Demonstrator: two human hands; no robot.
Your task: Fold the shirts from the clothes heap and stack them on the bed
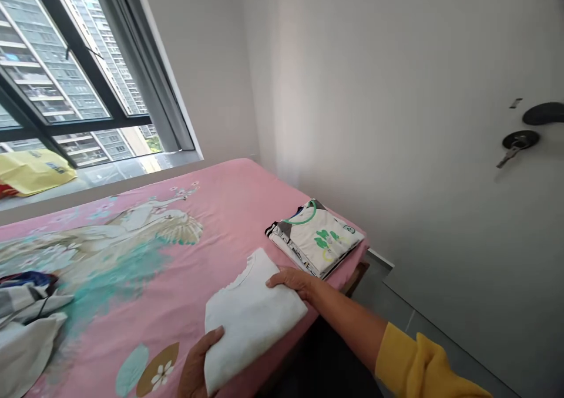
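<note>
A folded white shirt (251, 316) with a scalloped neckline is held between my two hands, low over the near edge of the bed. My left hand (198, 360) grips its lower left side, thumb on top and fingers hidden underneath. At the upper right side, my right hand (293, 282) pinches the cloth, its thumb lying on top. Just beyond my right hand, a stack of folded shirts (324, 236) lies at the bed's corner; the top one is white with green print and a green collar.
A pink bedsheet (224, 210) with a printed bird covers the bed. Crumpled clothes (30, 310) lie at the left. On the windowsill rests a yellow bag (35, 172). A white door (462, 222) with keys (513, 148) in its lock stands at the right.
</note>
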